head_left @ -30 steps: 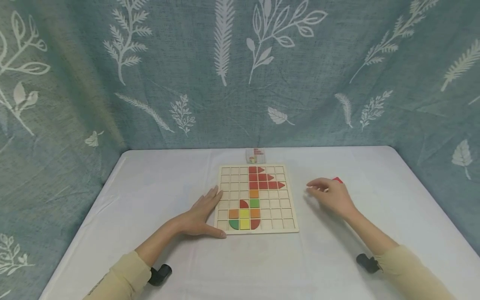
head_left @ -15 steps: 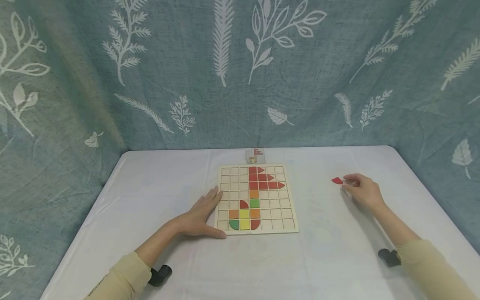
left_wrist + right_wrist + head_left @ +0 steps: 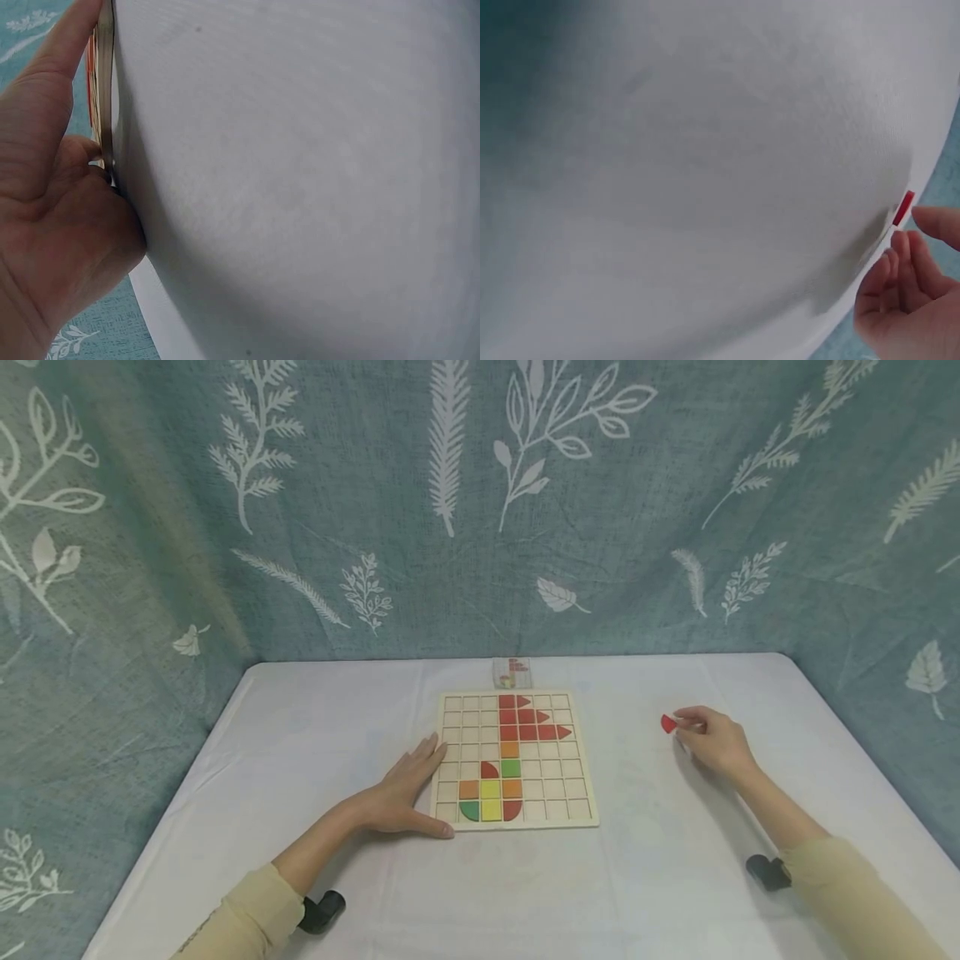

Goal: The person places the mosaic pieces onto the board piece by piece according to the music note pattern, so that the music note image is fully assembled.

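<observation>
A wooden grid board (image 3: 555, 789) lies mid-table in the head view, partly filled with red, orange, green and yellow tiles. My left hand (image 3: 401, 789) rests along its left side, fingers spread over the edge and thumb at the near left corner. In the left wrist view, the board's edge shows edge-on beside that hand (image 3: 75, 202). Off to the right, my right hand (image 3: 716, 742) pinches a red quarter-circle tile (image 3: 667, 723) by its corner, low over the cloth. The right wrist view shows this red tile (image 3: 904, 208) at the thumb and fingertips.
Behind the board stands a small clear holder with a pattern card (image 3: 512, 672). A white cloth (image 3: 315, 727) covers the table. Blue-green leaf-print curtain (image 3: 480, 585) hangs along the back and sides.
My right hand moved right past the red tile, then came back slightly left to it. The tile has turned and shifted a little left. My left hand stays put.
</observation>
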The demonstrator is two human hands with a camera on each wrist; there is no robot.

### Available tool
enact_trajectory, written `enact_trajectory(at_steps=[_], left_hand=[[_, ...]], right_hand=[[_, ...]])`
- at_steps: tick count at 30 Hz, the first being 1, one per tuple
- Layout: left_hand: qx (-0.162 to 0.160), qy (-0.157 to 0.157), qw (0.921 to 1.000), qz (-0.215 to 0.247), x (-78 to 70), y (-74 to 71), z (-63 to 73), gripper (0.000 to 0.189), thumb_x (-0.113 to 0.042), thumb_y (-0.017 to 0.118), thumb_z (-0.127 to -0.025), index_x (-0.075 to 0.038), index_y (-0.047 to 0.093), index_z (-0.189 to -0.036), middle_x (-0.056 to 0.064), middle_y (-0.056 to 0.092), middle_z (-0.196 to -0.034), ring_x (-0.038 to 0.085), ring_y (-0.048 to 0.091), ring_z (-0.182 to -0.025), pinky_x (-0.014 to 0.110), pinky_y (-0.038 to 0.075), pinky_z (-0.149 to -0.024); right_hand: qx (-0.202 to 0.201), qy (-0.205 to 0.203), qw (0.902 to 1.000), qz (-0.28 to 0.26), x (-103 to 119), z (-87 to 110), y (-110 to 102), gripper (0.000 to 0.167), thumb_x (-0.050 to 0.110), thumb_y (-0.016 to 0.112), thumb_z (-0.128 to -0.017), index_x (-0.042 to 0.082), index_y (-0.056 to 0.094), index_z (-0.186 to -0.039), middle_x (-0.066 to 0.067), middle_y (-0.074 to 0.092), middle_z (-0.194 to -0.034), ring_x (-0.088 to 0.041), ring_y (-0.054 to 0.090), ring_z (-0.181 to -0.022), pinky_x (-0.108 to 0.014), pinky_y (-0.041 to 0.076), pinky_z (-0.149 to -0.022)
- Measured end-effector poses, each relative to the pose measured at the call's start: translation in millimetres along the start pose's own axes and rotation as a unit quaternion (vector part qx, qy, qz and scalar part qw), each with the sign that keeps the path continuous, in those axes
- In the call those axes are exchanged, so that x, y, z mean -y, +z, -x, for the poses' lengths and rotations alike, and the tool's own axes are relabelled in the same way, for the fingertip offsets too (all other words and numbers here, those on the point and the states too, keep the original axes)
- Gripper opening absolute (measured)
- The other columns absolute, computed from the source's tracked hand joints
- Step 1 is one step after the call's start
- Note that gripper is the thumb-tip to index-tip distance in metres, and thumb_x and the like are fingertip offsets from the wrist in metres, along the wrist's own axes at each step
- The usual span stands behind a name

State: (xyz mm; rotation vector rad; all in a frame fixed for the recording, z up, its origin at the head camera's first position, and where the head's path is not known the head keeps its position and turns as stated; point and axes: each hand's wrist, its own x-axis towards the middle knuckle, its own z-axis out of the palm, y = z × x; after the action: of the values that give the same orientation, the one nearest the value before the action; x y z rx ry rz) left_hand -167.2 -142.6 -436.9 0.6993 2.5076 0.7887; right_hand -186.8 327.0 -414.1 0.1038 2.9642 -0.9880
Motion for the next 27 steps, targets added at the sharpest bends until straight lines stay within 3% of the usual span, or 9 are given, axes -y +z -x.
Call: enact_trajectory(at_steps=[3, 9, 19, 27], left_hand=[[0.0, 0.002, 1.0, 0.0, 0.0, 0.0, 0.1, 0.122, -0.055, 0.08, -0.073, -0.001, 0.01, -0.156, 0.016, -0.002, -0.163, 0.03, -0.004, -0.149, 0.048, 0.001, -0.12], [0.0, 0.002, 1.0, -0.001, 0.8, 0.2, -0.1, 0.122, -0.055, 0.08, -0.073, -0.001, 0.01, -0.156, 0.016, -0.002, -0.163, 0.03, -0.004, -0.149, 0.048, 0.001, -0.12], [0.001, -0.001, 1.0, 0.006, -0.6, 0.4, 1.4, 0.121, -0.054, 0.08, -0.073, -0.002, 0.009, -0.156, 0.015, -0.003, -0.163, 0.03, -0.005, -0.149, 0.048, 0.001, -0.12], [-0.003, 0.002, 1.0, 0.002, 0.4, 0.4, 1.4, 0.122, -0.055, 0.081, -0.072, -0.001, 0.01, -0.156, 0.016, -0.003, -0.163, 0.03, -0.004, -0.149, 0.048, 0.001, -0.12]], right_hand=[[0.002, 0.004, 1.0, 0.001, 0, -1.1, 1, 0.037, 0.011, 0.057, -0.094, -0.005, 0.057, -0.127, -0.026, 0.063, -0.116, -0.035, 0.061, -0.095, -0.038, 0.05, -0.074], [0.016, 0.005, 0.9999, -0.002, 3, -2.2, 4, 0.037, 0.014, 0.058, -0.096, -0.006, 0.056, -0.128, -0.026, 0.063, -0.114, -0.039, 0.059, -0.101, -0.05, 0.052, -0.086], [0.01, -0.019, 0.9996, 0.018, 4, -12.0, 6, 0.033, 0.018, 0.068, -0.091, -0.006, 0.065, -0.113, -0.02, 0.067, -0.098, -0.027, 0.06, -0.08, -0.031, 0.047, -0.063], [-0.006, -0.014, 0.9998, 0.009, 7, -12.3, 10, 0.039, 0.028, 0.073, -0.088, -0.004, 0.069, -0.11, -0.018, 0.071, -0.098, -0.032, 0.064, -0.09, -0.039, 0.052, -0.075]])
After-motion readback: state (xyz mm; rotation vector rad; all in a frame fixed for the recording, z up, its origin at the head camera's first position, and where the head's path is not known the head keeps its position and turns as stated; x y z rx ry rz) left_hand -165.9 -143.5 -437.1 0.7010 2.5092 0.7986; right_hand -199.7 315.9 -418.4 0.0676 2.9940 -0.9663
